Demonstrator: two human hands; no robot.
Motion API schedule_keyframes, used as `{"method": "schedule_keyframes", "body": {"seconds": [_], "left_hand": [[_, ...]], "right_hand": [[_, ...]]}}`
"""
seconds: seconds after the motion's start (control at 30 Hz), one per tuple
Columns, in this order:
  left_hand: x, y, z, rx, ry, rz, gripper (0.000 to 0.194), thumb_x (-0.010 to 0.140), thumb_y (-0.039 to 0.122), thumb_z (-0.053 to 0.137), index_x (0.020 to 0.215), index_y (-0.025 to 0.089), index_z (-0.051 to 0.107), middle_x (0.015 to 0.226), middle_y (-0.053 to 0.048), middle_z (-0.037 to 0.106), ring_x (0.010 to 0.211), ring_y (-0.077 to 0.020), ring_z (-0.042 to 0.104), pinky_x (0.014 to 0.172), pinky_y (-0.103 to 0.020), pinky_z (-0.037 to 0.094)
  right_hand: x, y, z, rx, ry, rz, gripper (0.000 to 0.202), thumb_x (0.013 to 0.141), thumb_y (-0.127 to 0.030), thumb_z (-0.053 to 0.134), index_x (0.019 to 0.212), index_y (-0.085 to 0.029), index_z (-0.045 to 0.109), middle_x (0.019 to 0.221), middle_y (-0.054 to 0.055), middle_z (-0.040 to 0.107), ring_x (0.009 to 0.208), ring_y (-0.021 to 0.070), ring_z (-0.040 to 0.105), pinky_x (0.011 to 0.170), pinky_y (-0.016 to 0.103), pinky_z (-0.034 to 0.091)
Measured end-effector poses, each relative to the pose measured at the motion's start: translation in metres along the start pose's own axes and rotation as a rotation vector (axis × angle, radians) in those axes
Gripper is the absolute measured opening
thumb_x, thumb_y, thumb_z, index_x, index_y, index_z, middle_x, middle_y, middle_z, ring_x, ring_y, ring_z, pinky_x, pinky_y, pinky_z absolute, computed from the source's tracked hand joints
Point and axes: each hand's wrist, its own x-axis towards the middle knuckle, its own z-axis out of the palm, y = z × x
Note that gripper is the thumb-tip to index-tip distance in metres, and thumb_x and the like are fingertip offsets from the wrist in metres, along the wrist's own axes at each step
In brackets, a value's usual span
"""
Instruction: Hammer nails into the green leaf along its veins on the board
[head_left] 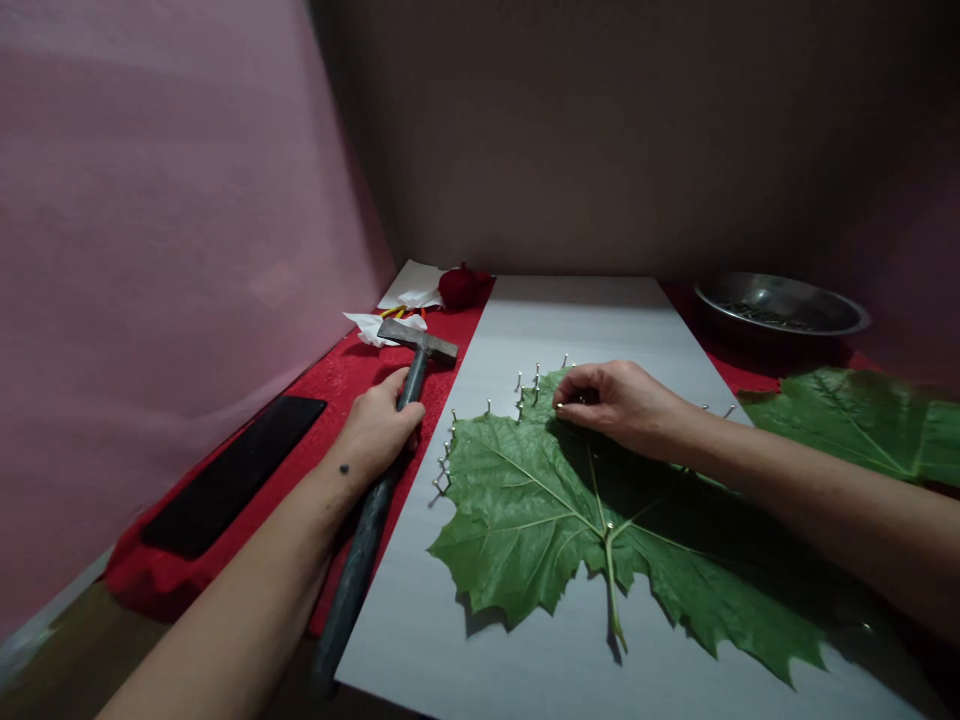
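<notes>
My left hand (379,425) is closed round the handle of a hammer (360,560), just below its metal head. The hammer lies along the left edge of a pale board (570,320). A large green leaf (525,500) is spread on the board, with one nail (609,527) standing where its veins meet the stem. Several nails (445,465) stick up along the leaf's left and upper edges. Over the leaf's upper part, my right hand (611,400) pinches a small nail (559,408), mostly hidden by the fingers. My right forearm covers part of the leaf's right side.
A metal bowl (780,305) holding nails stands at the back right, with a second leaf (862,420) in front of it. On the red cloth (300,480) at left lies a black phone-like slab (234,475). White tissue (371,327) and a red round object (459,287) sit behind.
</notes>
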Motion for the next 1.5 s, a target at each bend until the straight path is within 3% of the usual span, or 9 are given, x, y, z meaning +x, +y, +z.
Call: {"method": "schedule_keyframes", "body": {"seconds": [1.3, 1.5], "left_hand": [[0.0023, -0.0027, 0.0008, 0.018, 0.021, 0.007, 0.048, 0.071, 0.024, 0.051, 0.119, 0.024, 0.056, 0.04, 0.007, 0.055, 0.042, -0.0161, 0.054, 0.044, -0.022, 0.04], [0.0012, -0.0016, 0.001, 0.003, 0.021, 0.001, 0.052, 0.07, 0.024, 0.051, 0.121, 0.02, 0.055, 0.041, 0.006, 0.054, 0.042, -0.0165, 0.053, 0.045, -0.023, 0.04]], "right_hand": [[-0.0009, 0.0017, 0.0015, -0.035, 0.013, -0.033, 0.01, 0.073, -0.022, 0.055, 0.073, -0.019, 0.065, 0.069, 0.001, 0.065, 0.061, 0.0117, 0.055, 0.061, 0.026, 0.042], [-0.0012, 0.0011, 0.0024, -0.044, 0.017, -0.027, 0.011, 0.073, -0.022, 0.055, 0.073, -0.019, 0.065, 0.069, 0.002, 0.066, 0.061, 0.012, 0.055, 0.061, 0.027, 0.042]]}}
